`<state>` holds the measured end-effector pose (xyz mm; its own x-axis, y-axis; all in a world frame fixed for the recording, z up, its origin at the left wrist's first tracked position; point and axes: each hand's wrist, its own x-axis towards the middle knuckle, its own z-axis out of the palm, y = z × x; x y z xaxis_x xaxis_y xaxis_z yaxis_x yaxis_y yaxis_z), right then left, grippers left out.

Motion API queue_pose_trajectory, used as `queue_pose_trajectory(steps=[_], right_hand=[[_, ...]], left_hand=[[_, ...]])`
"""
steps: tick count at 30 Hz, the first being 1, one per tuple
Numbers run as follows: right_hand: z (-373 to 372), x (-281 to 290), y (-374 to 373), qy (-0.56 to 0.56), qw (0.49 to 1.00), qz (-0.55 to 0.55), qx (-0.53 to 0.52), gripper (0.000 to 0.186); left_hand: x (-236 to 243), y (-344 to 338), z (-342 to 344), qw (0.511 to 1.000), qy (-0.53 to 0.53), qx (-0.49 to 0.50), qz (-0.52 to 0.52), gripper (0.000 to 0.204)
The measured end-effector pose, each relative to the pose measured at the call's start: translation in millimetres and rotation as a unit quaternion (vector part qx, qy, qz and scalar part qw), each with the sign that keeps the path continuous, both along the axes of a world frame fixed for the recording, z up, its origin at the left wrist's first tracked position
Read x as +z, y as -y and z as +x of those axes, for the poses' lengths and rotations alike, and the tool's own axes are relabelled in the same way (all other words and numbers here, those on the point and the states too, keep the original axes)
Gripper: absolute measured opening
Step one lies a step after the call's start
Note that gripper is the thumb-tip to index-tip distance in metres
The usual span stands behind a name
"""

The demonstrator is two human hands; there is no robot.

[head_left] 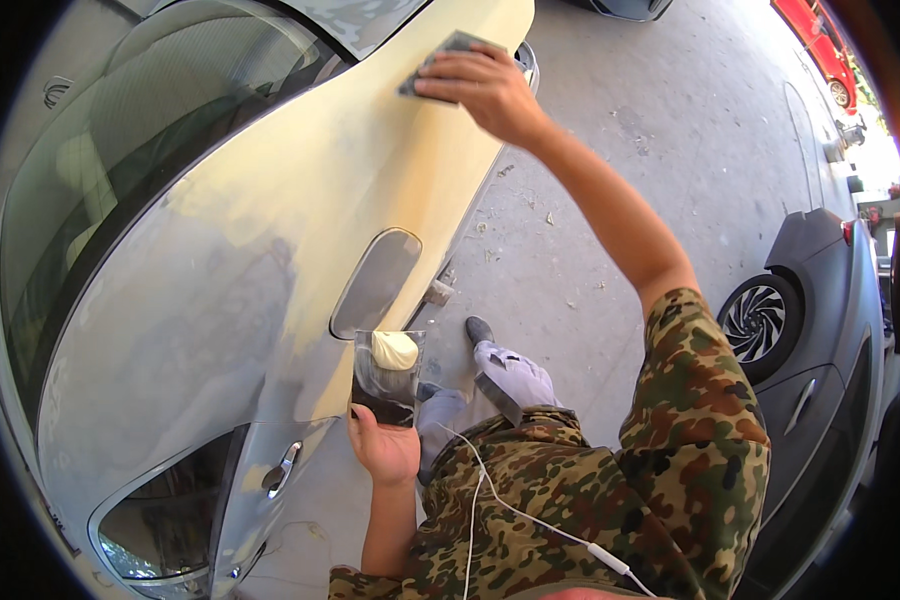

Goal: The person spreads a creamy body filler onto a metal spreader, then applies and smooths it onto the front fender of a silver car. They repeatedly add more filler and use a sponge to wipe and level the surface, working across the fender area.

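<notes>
My right hand (490, 92) is closed on a flat dark grey spreader (457, 43), held against the cream-coated rear panel (350, 150) of a car. Slight blur softens the hand and the spreader. Lower down, my left hand (388, 452) grips a dark rectangular board (382, 392) by its near end, thumb on top. On the board's far end sits a smooth lump of cream-coloured filler (394, 351). Just beyond the board is the car's rounded grey fuel flap (378, 280). Patchy grey and cream areas cover the panel around it.
The car's rear window (160, 110) lies to the left, with a door handle (282, 470) at the lower left. A dark grey car (820, 350) stands on the right. A red vehicle (815, 40) is at the far right. Concrete floor (620, 120) runs between the cars.
</notes>
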<state>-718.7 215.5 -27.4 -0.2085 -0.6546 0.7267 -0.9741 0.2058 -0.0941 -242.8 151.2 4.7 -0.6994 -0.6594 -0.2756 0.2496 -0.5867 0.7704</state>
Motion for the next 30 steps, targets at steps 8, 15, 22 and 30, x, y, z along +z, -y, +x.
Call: queue_pose_trajectory(steps=[8, 15, 22, 30], right_hand=[[-60.1, 1.7, 25.3, 0.008, 0.999, 0.022, 0.041, 0.037], [-1.7, -24.5, -9.0, 0.023, 0.999, 0.024, 0.043, 0.044], [69.6, -60.7, -11.8, 0.065, 0.997, 0.018, 0.031, 0.039], [164.4, -65.4, -17.4, 0.07, 0.997, -0.025, 0.033, 0.04]], left_hand=[[-5.0, 0.1, 2.4, 1.0, -0.021, -0.001, 0.006, 0.055], [-2.2, 2.8, -0.3, 1.0, -0.007, -0.011, 0.01, 0.055], [6.4, 1.1, -2.9, 1.0, 0.001, -0.011, 0.022, 0.054], [0.3, -1.8, 9.4, 0.998, -0.045, -0.011, 0.042, 0.055]])
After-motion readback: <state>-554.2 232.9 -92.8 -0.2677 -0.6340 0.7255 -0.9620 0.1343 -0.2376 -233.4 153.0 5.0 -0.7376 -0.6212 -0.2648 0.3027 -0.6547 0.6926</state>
